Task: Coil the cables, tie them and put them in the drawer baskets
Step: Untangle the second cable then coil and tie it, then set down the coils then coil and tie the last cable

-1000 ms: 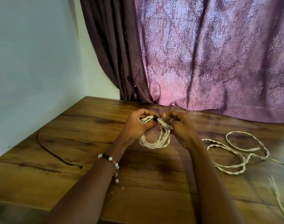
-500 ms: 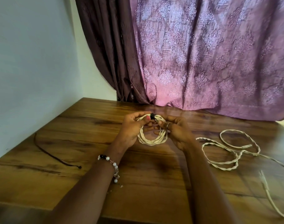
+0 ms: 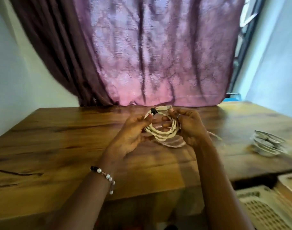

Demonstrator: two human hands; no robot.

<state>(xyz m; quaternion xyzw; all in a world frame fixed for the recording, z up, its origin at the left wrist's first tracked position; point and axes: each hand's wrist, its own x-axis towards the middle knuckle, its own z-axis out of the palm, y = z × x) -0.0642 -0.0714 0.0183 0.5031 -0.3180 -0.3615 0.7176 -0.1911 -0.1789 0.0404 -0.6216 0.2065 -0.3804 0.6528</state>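
The cream coiled cable was held in the air above the wooden worktop, between the two hands and roughly level with them; the left hand curled its fingers and thumb round the coil's left side, the thumb tip pressed against the strands just below a small black tie that bound the loops at the top; the right hand gripped the coil's right side, its upper fingers pinching a short flat end of the cable that stuck out past the tie, a ring showing on one finger; the lower loops hung free in the gap between the palms, clear of the worktop; a beaded bracelet sat on the left wrist; on the worktop well to the right lay a blurred pale bundle, too smeared to identify; a thin dark cord lay at the left edge; beyond the worktop's near right corner, lower down, stood cream perforated baskets; a purple curtain hung behind the worktop.
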